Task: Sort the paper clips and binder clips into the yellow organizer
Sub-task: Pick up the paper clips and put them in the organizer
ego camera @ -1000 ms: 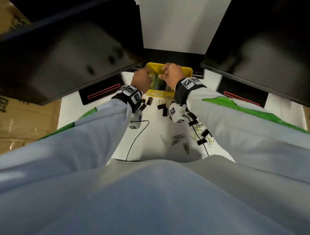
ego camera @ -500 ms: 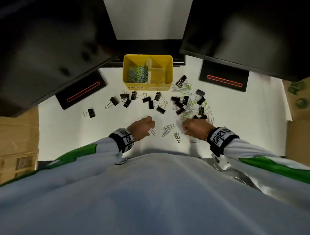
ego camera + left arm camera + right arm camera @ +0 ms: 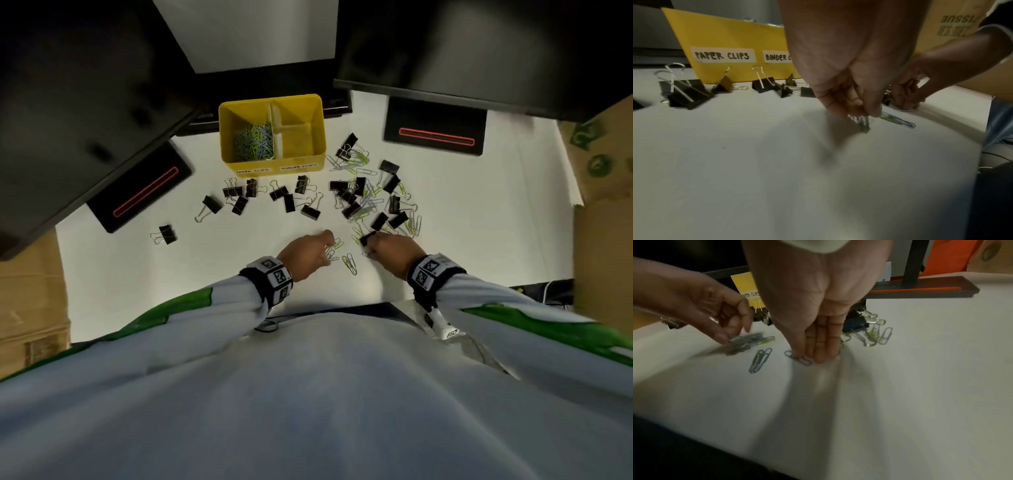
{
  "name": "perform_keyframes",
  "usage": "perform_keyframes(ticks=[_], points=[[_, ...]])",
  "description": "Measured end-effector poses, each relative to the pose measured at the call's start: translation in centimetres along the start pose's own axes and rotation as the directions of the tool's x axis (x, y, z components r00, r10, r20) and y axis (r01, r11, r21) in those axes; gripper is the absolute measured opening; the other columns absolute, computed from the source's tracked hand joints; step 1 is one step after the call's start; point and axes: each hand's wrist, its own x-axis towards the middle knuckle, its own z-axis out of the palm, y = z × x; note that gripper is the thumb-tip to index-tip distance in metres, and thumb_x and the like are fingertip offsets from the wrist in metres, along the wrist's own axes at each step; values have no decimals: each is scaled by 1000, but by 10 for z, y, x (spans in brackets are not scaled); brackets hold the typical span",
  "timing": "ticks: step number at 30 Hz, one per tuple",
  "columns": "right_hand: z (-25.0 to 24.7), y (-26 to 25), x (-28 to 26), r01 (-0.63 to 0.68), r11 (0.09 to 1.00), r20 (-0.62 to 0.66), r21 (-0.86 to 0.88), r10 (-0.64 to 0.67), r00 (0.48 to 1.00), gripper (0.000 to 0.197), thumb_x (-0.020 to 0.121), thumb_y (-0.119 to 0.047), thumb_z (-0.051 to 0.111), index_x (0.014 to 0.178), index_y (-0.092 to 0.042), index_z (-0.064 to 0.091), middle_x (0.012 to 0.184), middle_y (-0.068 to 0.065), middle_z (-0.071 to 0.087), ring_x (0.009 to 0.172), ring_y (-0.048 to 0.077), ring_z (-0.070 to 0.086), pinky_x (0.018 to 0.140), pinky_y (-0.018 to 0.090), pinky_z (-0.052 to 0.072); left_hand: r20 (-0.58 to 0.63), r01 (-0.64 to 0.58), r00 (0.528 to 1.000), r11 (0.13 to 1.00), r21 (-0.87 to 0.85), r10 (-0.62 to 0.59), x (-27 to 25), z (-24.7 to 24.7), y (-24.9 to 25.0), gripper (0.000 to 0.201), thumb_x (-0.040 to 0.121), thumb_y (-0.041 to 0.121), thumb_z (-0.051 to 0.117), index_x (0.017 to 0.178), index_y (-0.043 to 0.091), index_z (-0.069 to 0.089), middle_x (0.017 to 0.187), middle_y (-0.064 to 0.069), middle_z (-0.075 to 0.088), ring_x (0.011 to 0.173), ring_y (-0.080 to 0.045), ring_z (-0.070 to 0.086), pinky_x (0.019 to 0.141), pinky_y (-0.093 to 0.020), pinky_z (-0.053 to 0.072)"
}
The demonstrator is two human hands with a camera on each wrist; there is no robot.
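Note:
The yellow organizer [image 3: 274, 165] stands at the back of the white table, and its left compartment holds a heap of paper clips [image 3: 255, 142]. Black binder clips [image 3: 310, 210] lie scattered in front of it, mixed with paper clips [image 3: 363, 202] on the right. My left hand [image 3: 327, 251] pinches a few paper clips [image 3: 862, 121] just above the table. My right hand [image 3: 368, 248] has straight fingers [image 3: 819, 353] pressed on the table, and the thumb side rests on a grey paper clip [image 3: 798, 358]. Two more paper clips [image 3: 350, 263] lie between the hands.
Two black monitor bases with red stripes [image 3: 435, 132] [image 3: 144, 195] flank the organizer under dark screens. Cardboard boxes [image 3: 603, 240] [image 3: 27, 291] border the white table [image 3: 171, 274] on both sides. A lone binder clip [image 3: 166, 234] lies far left.
Both hands came back from the organizer to the near part of the table. The left hand has since picked up paper clips; the right hand has reached out and flattened onto a clip.

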Motion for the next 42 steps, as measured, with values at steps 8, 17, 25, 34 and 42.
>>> perform_keyframes(ticks=[8,17,25,34,42], points=[[-8,-6,20,-155,966,-153,208,189,970,21,97,-24,49,102,-4,52,103,18,62,86,35,63,65,35,46,-134,107,988,968,229,-78,17,11,12,22,89,10,59,109,4,52,106,-14,60,95,-29,57,75,-42,51],[-7,-38,22,19,1000,22,19,-19,1000,64,79,-34,74,124,-2,41,124,17,44,110,33,51,79,41,49,-151,127,986,907,402,-71,18,10,6,22,91,18,57,105,1,58,110,-17,56,103,-34,54,80,-41,47],[-5,-44,33,25,999,26,26,-25,999,34,88,-3,51,121,0,46,121,23,52,107,38,57,80,41,48,-112,119,990,910,397,-80,10,5,8,15,90,8,52,103,2,56,104,-18,63,93,-35,60,74,-40,45],[-15,-38,41,-5,998,101,65,-1,995,25,83,-2,52,108,0,55,112,21,58,100,36,58,78,37,49,-79,151,988,930,335,-132,-1,2,0,17,90,6,51,105,1,58,107,-18,61,97,-34,60,78,-39,47],[-94,-72,52,120,932,-122,341,-82,989,10,82,1,57,87,-5,64,83,2,62,74,14,57,63,16,41,-375,80,918,988,-131,-125,-16,-62,-12,11,87,15,58,79,8,60,84,-15,65,80,-33,61,74,-43,51]])
